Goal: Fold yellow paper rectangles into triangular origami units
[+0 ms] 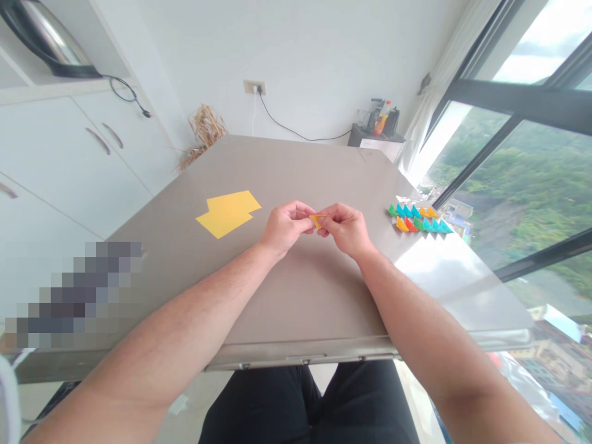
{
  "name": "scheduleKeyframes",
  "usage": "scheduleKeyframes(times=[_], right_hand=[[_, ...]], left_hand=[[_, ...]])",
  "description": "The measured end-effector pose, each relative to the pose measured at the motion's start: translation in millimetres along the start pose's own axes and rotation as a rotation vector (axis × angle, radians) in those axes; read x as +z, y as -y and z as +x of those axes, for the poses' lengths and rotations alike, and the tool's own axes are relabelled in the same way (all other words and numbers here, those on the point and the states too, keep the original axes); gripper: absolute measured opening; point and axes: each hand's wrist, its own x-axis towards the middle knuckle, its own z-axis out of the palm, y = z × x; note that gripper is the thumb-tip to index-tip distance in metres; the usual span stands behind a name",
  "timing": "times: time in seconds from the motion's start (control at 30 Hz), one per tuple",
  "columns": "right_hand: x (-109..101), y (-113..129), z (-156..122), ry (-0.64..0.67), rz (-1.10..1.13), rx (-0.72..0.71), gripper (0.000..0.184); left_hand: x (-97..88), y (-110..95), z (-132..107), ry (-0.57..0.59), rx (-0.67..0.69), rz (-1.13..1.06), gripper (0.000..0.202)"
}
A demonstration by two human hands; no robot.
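Between my two hands, above the middle of the table, is a small folded piece of yellow paper (317, 219). My left hand (289, 227) pinches its left side with the fingers closed. On the other side, my right hand (343, 227) grips it between thumb and fingers. Much of the paper is covered by my fingertips, so its full shape is hidden. Flat yellow paper sheets (226, 216) lie overlapping to the left of my left hand. Off to the right stand two rows of small folded paper boats (419, 220) in green, blue, orange and red.
The grey-brown table (296, 166) reaches toward the white wall. A pixelated patch (78, 293) covers something at its left edge. Windows (522, 160) line the right side. Behind the table stand a small cabinet (382, 148) with bottles and dried stalks (206, 129).
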Motion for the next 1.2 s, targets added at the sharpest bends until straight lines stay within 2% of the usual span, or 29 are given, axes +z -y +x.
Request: scheduleKeyframes(times=[0.33,0.6,0.73,0.9,1.07,1.2], right_hand=[[0.6,4.2,-0.4,0.043,0.068,-0.023,0.014],[-0.7,3.7,0.5,0.05,0.077,-0.031,0.007],[-0.9,4.6,-0.7,0.055,0.03,-0.031,0.008],[0.4,11.2,-2.4,0.015,0.021,0.077,0.024],[1.3,11.2,-0.4,-0.057,-0.053,0.153,0.017],[1.4,11.4,-0.1,-0.052,-0.056,0.158,0.015]], left_hand=[[-1.3,-4.4,2.0,-0.092,-0.124,-0.139,0.015],[-2.0,-6.1,0.2,-0.067,-0.11,-0.13,0.01],[-2.0,-5.6,0.9,-0.064,-0.095,-0.105,0.019],[-3.6,-0.4,3.4,-0.133,0.008,0.018,0.018],[-5.8,2.7,2.3,-0.166,0.157,0.249,0.011],[-6.0,2.1,0.9,-0.15,0.185,0.317,0.013]])
